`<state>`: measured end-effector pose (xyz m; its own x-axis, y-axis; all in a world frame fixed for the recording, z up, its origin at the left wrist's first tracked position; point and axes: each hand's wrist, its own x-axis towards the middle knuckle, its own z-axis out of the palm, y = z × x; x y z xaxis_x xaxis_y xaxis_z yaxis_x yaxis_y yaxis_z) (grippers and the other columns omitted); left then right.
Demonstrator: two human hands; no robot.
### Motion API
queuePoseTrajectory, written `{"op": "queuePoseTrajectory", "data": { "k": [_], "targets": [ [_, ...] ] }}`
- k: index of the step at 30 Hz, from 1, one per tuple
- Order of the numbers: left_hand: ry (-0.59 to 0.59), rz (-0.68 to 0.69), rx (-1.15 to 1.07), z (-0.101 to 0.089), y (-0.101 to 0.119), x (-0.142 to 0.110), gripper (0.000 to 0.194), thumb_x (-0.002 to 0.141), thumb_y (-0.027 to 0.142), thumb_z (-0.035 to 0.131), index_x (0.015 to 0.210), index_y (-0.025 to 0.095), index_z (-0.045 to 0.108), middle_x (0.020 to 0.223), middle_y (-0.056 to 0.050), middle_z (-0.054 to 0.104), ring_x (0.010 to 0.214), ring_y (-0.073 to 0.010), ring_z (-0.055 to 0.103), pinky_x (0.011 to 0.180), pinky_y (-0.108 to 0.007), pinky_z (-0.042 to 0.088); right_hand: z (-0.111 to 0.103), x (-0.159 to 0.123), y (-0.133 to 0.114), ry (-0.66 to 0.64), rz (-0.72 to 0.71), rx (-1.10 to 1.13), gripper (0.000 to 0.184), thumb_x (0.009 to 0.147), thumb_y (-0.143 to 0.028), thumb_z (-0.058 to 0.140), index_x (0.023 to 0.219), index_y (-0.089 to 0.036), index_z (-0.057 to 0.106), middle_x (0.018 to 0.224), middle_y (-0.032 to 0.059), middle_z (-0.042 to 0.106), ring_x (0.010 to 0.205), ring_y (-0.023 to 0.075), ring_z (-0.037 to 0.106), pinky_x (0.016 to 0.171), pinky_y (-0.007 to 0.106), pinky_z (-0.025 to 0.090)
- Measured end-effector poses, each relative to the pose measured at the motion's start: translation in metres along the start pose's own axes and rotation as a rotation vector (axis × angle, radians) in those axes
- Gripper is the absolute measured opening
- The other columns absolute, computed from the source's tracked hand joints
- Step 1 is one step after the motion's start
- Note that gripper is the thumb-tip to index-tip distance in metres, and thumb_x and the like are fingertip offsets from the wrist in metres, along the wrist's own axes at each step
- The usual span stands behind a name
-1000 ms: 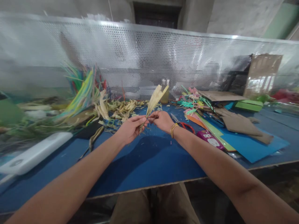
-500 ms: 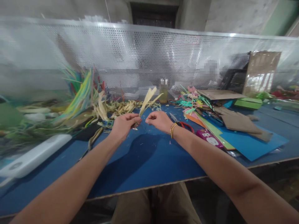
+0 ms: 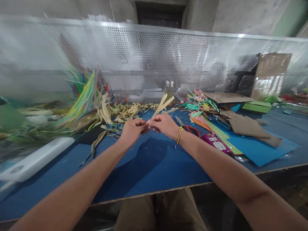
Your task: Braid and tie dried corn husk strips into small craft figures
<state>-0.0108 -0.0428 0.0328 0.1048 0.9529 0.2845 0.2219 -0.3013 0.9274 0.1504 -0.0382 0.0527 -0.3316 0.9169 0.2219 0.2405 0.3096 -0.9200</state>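
Note:
Pale dried corn husk [image 3: 161,104] in narrow strips fans up and to the right from between my hands, above the blue tabletop. My left hand [image 3: 132,131] is closed around its lower end, fingers pinched. Against those fingertips, my right hand [image 3: 165,125] is pinched closed, with a gold bracelet [image 3: 179,134] at the wrist. Whatever lies in the right fingertips is too small to tell. Scissors with red handles [image 3: 192,131] lie just right of the right hand.
Loose husk pieces [image 3: 127,110] and colourful strips [image 3: 84,96] lie to the left, beside a white long device [image 3: 38,158]. Coloured paper [image 3: 260,149], cardboard [image 3: 245,126] and a purple packet [image 3: 215,142] are on the right. A glass bottle [image 3: 169,91] stands before a perforated metal panel [image 3: 154,57].
Half a second ago my hands were apart, with the husk upright in the left. Now the fingertips meet again, and the husk leans further right.

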Motion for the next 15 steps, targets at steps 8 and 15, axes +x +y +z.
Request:
{"op": "queuePoseTrajectory", "data": {
  "k": [8,15],
  "targets": [
    [0.001,-0.389,-0.61,-0.005,0.008,0.002,0.008,0.068,0.015,0.072,0.072,0.014,0.065,0.067,-0.002,0.065,0.055,-0.0063,0.057,0.048,-0.014,0.046,-0.015,0.011,0.014,-0.001,0.059,0.029,0.011,0.077,-0.021,0.061,0.084,-0.016,0.067,0.073,0.0018,0.066,0.056,0.006,0.052,0.048,0.016,0.038],
    [-0.23,-0.575,-0.761,0.0,0.011,-0.005,0.007,0.078,0.01,0.061,0.071,0.013,0.062,0.058,-0.002,0.059,0.047,-0.0057,0.055,0.041,-0.011,0.045,-0.016,0.014,0.022,-0.225,-0.033,0.41,0.024,0.075,-0.025,0.065,0.099,-0.023,0.067,0.095,0.0021,0.067,0.08,0.01,0.058,0.07,0.021,0.046]
  ]
}}
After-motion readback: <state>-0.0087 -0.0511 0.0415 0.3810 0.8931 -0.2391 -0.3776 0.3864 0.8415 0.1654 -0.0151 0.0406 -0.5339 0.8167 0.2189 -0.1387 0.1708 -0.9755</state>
